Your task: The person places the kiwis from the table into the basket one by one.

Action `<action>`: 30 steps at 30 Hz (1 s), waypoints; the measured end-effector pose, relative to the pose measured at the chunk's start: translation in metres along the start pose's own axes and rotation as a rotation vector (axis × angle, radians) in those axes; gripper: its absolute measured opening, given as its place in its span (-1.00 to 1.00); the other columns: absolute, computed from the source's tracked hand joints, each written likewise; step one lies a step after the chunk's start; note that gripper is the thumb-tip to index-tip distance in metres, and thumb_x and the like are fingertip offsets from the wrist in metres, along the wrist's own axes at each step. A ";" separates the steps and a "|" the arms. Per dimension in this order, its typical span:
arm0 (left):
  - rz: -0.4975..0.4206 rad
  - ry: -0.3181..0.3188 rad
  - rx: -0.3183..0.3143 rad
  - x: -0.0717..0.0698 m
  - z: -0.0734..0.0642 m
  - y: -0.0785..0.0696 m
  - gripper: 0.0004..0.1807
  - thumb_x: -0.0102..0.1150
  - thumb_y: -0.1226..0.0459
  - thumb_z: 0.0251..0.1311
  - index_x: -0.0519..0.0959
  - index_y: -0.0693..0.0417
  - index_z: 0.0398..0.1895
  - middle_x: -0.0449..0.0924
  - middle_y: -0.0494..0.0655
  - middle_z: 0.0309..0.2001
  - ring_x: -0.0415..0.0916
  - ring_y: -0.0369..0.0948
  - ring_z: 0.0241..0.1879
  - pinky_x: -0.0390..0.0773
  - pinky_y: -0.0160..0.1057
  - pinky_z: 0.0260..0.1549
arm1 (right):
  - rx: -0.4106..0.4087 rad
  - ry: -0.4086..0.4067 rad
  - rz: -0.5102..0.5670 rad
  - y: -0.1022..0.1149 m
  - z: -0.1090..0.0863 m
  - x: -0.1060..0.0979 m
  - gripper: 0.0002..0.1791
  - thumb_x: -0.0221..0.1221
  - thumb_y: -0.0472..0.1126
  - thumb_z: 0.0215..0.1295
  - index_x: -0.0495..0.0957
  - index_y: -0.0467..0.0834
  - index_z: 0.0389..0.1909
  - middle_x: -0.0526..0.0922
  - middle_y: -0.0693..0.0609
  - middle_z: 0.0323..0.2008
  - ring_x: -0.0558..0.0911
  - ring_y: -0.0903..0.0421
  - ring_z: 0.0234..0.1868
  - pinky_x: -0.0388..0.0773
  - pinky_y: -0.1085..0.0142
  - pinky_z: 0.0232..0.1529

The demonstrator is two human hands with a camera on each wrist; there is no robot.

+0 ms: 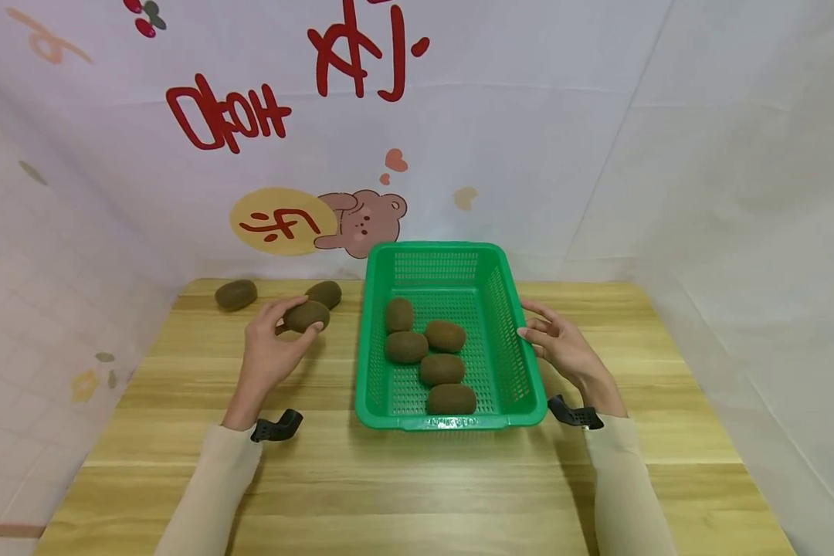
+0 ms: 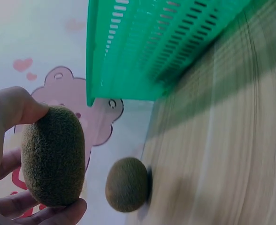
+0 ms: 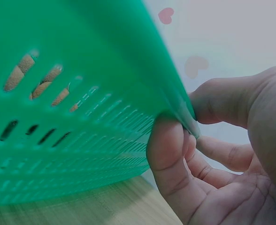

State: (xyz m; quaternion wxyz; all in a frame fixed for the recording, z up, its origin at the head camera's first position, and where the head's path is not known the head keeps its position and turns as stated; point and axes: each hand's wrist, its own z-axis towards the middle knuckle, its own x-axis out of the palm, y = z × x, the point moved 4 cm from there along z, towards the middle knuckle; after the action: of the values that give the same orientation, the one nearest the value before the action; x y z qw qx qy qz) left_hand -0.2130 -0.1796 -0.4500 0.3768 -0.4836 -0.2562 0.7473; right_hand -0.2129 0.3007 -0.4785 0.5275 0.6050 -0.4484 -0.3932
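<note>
Between the thumb and fingers of my left hand (image 1: 272, 347) is a brown, fuzzy kiwi (image 1: 306, 317), held above the table to the left of the basket; the left wrist view shows this kiwi (image 2: 53, 156) close up. A second kiwi (image 1: 324, 293) lies on the table just behind it. My right hand (image 1: 563, 344) pinches the right rim of a green plastic basket (image 1: 517, 332), thumb on one side and fingers on the other, as the right wrist view shows. Inside the basket lie several kiwis (image 1: 406, 347), grouped toward its left and near side.
Another kiwi (image 1: 236, 295) lies at the back left of the wooden table (image 1: 306, 479). A white wall covering (image 1: 500, 131) with red lettering and a cartoon bear (image 1: 371, 224) stands directly behind the table, and pale walls close in both sides.
</note>
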 end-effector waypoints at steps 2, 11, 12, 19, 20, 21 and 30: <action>-0.007 -0.002 0.016 0.000 0.000 -0.005 -0.49 0.47 0.22 0.18 0.65 0.07 0.22 0.58 0.10 0.17 0.56 -0.04 0.07 0.60 -0.37 -0.06 | -0.001 -0.004 -0.002 0.001 0.001 0.000 -0.22 0.22 -0.19 0.49 0.09 -0.08 0.61 0.53 0.06 -0.19 0.63 0.21 -0.19 0.69 0.36 -0.14; -0.075 0.011 0.042 0.005 0.003 -0.024 -0.49 0.50 0.24 0.16 0.66 0.07 0.21 0.60 0.07 0.16 0.56 -0.10 0.05 0.59 -0.48 -0.09 | 0.010 -0.016 -0.023 0.004 0.004 -0.001 -0.21 0.21 -0.18 0.49 0.07 -0.06 0.62 0.53 0.05 -0.17 0.60 0.22 -0.22 0.66 0.39 -0.19; -0.075 0.013 0.044 0.005 0.002 -0.026 -0.49 0.50 0.23 0.16 0.66 0.05 0.21 0.60 0.06 0.17 0.56 -0.10 0.06 0.61 -0.43 -0.08 | 0.012 -0.016 -0.026 0.003 0.005 -0.001 -0.21 0.21 -0.18 0.49 0.07 -0.06 0.62 0.54 0.05 -0.16 0.60 0.22 -0.21 0.66 0.39 -0.19; -0.122 0.040 0.065 0.009 -0.001 -0.036 -0.50 0.49 0.25 0.17 0.65 -0.06 0.22 0.58 0.04 0.21 0.56 -0.08 0.11 0.69 0.02 -0.03 | 0.022 -0.021 -0.039 0.001 0.002 0.001 -0.21 0.21 -0.17 0.50 0.07 -0.04 0.62 0.54 0.03 -0.14 0.60 0.21 -0.17 0.67 0.37 -0.13; -0.133 0.043 0.071 0.010 -0.001 -0.038 -0.49 0.50 0.27 0.16 0.65 -0.05 0.22 0.58 0.05 0.21 0.56 -0.07 0.11 0.69 0.06 -0.03 | 0.022 -0.020 -0.040 0.001 0.002 0.001 -0.22 0.21 -0.17 0.50 0.07 -0.04 0.62 0.54 0.03 -0.14 0.60 0.20 -0.17 0.67 0.37 -0.13; -0.146 0.047 0.075 0.011 -0.002 -0.039 -0.49 0.51 0.28 0.15 0.65 -0.05 0.21 0.58 0.06 0.22 0.56 -0.05 0.12 0.69 0.09 -0.03 | 0.022 -0.020 -0.040 0.000 0.001 0.001 -0.22 0.21 -0.17 0.50 0.07 -0.03 0.62 0.54 0.03 -0.14 0.60 0.20 -0.17 0.67 0.37 -0.13; -0.187 0.088 0.119 0.017 -0.003 -0.057 -0.48 0.52 0.29 0.13 0.65 -0.05 0.20 0.59 0.01 0.20 0.59 -0.09 0.08 0.70 0.08 -0.01 | 0.016 -0.013 -0.003 -0.002 0.002 -0.001 -0.21 0.23 -0.18 0.47 0.09 -0.06 0.61 0.52 0.05 -0.15 0.61 0.21 -0.15 0.69 0.36 -0.09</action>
State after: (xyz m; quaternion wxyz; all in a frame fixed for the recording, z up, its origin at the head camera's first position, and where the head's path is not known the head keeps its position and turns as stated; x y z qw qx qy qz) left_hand -0.1965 -0.1324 -0.4170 0.4838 -0.4666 -0.2388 0.7009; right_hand -0.2149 0.3014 -0.4807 0.5191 0.6073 -0.4542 -0.3941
